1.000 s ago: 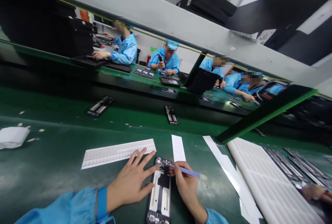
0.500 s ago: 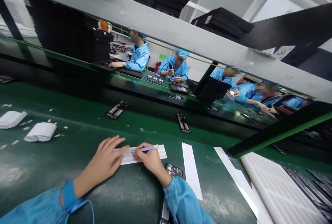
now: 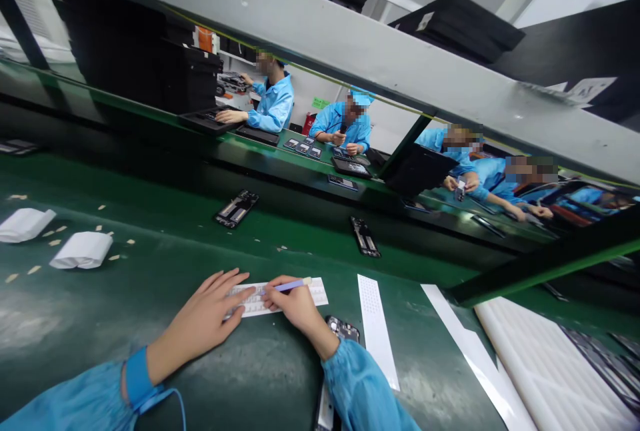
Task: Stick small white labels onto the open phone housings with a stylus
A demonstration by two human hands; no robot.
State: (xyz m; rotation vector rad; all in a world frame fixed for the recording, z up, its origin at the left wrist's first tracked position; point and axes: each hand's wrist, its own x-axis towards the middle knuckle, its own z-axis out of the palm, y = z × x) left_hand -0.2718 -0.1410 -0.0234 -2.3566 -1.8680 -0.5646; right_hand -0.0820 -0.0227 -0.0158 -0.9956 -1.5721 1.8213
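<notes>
My left hand (image 3: 203, 314) lies flat with fingers outstretched over the left end of a white sticker sheet (image 3: 319, 291) on the green bench. In my right hand (image 3: 299, 308), a slim lavender pen-shaped tool (image 3: 289, 286) is pinched between thumb and fingers. Its lower end points down at the middle of the sheet, beside my left fingertips; the exact tip is too small to make out. Partly hidden beneath my right forearm is an opened phone body (image 3: 344, 329). A second white sheet with rows of small marks (image 3: 379, 334) lies to its right.
White paper packets (image 3: 83, 250) and small tan scraps sit at the left. Two phone frames (image 3: 237, 208) (image 3: 365, 236) lie beyond my hands. At the right are a white strip (image 3: 467, 351), a ridged white tray (image 3: 545, 364) and a green post (image 3: 505, 284). Co-workers sit opposite.
My left hand has lowered and flattened, its fingers now closer to the tool. My right hand keeps its pinch over the sheet. The whole view has shifted slightly.
</notes>
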